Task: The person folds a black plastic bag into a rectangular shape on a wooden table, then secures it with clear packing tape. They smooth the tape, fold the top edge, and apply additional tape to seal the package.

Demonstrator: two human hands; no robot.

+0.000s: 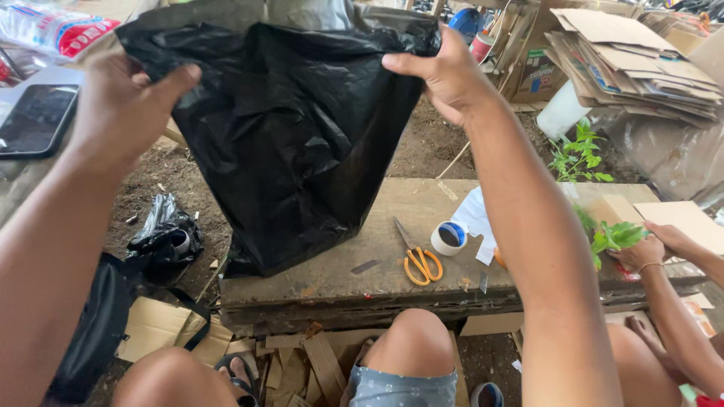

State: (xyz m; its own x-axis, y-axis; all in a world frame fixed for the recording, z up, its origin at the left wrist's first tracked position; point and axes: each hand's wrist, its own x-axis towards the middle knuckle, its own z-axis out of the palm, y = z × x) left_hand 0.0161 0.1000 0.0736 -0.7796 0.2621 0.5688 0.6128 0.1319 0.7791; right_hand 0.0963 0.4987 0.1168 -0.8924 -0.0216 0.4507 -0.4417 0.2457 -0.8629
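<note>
Knees are being kept close under the near edge of the wooden table (339, 279). Above it a black plastic bag (294, 143) is being held up and spread taut, its top corners being pinched shut by the left hand (124, 105) and right hand (445, 75); its bottom is brushing the tabletop beside orange scissors (418, 260).

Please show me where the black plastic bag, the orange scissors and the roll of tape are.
black plastic bag (294, 143), head view, middle of its crumpled front.
orange scissors (421, 264), head view, on the orange handles.
roll of tape (449, 238), head view, on its white side.
</note>
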